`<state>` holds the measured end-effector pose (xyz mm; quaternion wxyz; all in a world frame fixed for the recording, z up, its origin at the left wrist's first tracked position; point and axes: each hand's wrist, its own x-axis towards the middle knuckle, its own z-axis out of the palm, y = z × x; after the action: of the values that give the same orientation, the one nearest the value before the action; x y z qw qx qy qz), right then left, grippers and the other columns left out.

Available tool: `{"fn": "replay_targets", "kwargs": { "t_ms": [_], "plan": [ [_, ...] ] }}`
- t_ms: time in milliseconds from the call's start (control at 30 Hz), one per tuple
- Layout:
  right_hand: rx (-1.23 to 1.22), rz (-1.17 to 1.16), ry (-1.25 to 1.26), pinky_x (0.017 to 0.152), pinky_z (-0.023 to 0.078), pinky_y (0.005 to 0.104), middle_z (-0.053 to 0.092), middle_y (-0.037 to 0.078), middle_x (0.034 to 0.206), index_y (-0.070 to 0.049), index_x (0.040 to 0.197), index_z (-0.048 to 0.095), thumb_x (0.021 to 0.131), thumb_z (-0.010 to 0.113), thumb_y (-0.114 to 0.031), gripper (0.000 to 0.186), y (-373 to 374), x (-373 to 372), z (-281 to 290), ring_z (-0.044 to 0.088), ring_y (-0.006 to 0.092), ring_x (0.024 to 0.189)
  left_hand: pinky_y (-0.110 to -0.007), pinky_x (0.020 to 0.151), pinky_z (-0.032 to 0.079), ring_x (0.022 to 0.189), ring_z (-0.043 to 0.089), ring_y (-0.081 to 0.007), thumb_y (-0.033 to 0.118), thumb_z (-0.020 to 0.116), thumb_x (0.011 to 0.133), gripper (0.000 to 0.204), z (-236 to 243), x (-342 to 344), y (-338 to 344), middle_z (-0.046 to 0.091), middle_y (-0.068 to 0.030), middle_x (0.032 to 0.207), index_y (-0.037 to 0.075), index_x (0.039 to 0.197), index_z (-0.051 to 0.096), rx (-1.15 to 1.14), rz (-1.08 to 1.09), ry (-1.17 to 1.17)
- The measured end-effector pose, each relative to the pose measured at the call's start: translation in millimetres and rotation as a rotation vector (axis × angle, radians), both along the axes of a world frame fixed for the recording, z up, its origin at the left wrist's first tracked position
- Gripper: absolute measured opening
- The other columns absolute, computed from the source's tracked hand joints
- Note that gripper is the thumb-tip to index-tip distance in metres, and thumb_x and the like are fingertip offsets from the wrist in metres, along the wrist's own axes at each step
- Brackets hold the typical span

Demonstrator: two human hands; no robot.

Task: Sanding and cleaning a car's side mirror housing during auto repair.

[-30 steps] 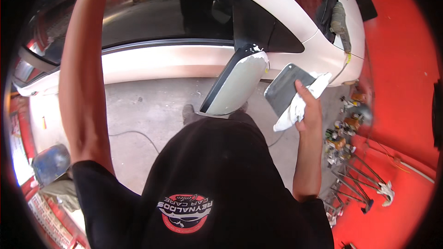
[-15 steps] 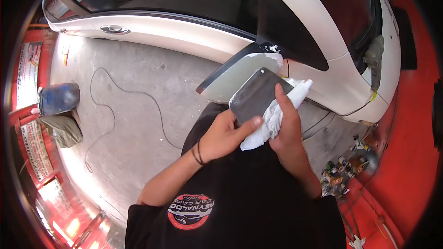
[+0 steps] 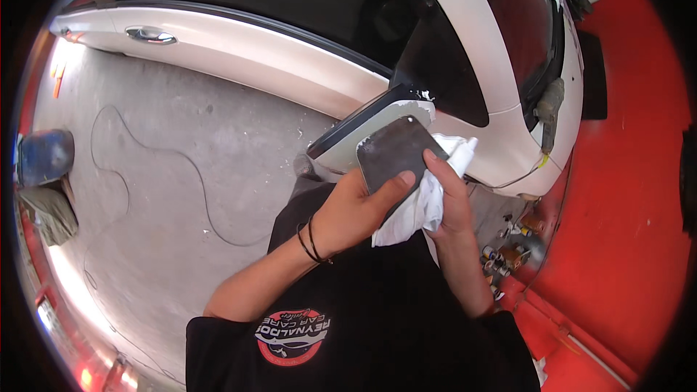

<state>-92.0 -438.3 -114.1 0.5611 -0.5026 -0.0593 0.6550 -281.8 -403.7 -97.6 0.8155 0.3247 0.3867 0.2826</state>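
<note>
My left hand (image 3: 356, 207) grips a dark grey flat plate (image 3: 396, 149) with rounded corners and a small hole near one corner. The left thumb lies across the plate's face; the other fingers are hidden beneath it. Bunched in my right hand (image 3: 454, 199) is a white cloth (image 3: 414, 218), pressed along the plate's right edge. The right thumb rests by that edge, over the cloth. Just beyond the plate is the car's side mirror (image 3: 345, 134), its shell patchy grey and white with a black strip along the upper side.
A white car (image 3: 247, 47) stretches across the far side. On its front lies a dusty power tool (image 3: 549, 105). A thin cable (image 3: 196, 170) snakes over the grey floor (image 3: 160, 247). To the left stands a blue drum (image 3: 47, 157); several cans (image 3: 501, 265) cluster at right.
The view has shifted, so the car and floor sit further left. My left thumb has moved up along the plate. Both hands keep hold of the plate and cloth.
</note>
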Motion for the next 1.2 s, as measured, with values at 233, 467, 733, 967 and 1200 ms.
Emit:
{"fn": "replay_targets", "kwargs": {
  "t_ms": [233, 467, 733, 967, 1200],
  "plan": [
    [-0.049, 0.019, -0.075, 0.065, 0.051, 0.029, 0.064, -0.004, 0.096, -0.014, 0.126, 0.063, 0.108, 0.075, -0.024, 0.024, 13.1, 10.0, -18.2, 0.064, 0.0077, 0.079, -0.031, 0.09, 0.058, 0.102, 0.074, -0.0145, 0.025, 0.07, 0.11, 0.034, -11.7, 25.3, 2.9, 0.078, -0.007, 0.117, -0.002, 0.132, 0.071, -0.263, 0.143, 0.067],
    [-0.021, 0.061, -0.053, 0.072, 0.054, 0.0301, 0.066, -0.002, 0.102, -0.012, 0.127, 0.064, 0.107, 0.076, -0.021, 0.025, 33.4, 16.6, -9.8, 0.066, 0.0087, 0.087, -0.033, 0.089, 0.059, 0.1, 0.075, -0.0163, 0.021, 0.071, 0.108, 0.031, 0.5, 40.5, 9.8, 0.078, -0.0098, 0.115, -0.003, 0.129, 0.071, -0.31, 0.264, 0.085],
    [-0.057, 0.101, -0.027, 0.085, 0.061, 0.0322, 0.072, 0.004, 0.115, -0.007, 0.134, 0.064, 0.108, 0.074, -0.019, 0.031, 35.9, 24.8, -2.1, 0.073, 0.013, 0.101, -0.033, 0.091, 0.06, 0.102, 0.075, -0.0173, 0.018, 0.07, 0.108, 0.033, 8.6, 47.5, 9.5, 0.077, -0.0096, 0.118, -0.002, 0.134, 0.069, -0.331, 0.29, 0.098],
    [-0.067, 0.113, -0.009, 0.076, 0.056, 0.0295, 0.069, 0.0, 0.109, -0.008, 0.127, 0.065, 0.107, 0.075, -0.019, 0.025, 38.5, 25.0, -3.6, 0.069, 0.0088, 0.093, -0.033, 0.084, 0.062, 0.097, 0.077, -0.0174, 0.018, 0.07, 0.108, 0.031, 9.3, 47.3, 10.6, 0.078, -0.0109, 0.116, -0.001, 0.132, 0.068, -0.342, 0.3, 0.117],
    [-0.043, 0.147, -0.032, 0.089, 0.063, 0.0349, 0.072, 0.006, 0.121, -0.009, 0.139, 0.059, 0.108, 0.071, -0.018, 0.034, 37.9, 29.8, -13.8, 0.075, 0.0176, 0.106, -0.032, 0.08, 0.062, 0.093, 0.077, -0.0165, 0.02, 0.07, 0.107, 0.03, 5.1, 49.0, 10.3, 0.078, -0.0099, 0.112, -0.001, 0.129, 0.069, -0.305, 0.3, 0.1]
  ]
}}
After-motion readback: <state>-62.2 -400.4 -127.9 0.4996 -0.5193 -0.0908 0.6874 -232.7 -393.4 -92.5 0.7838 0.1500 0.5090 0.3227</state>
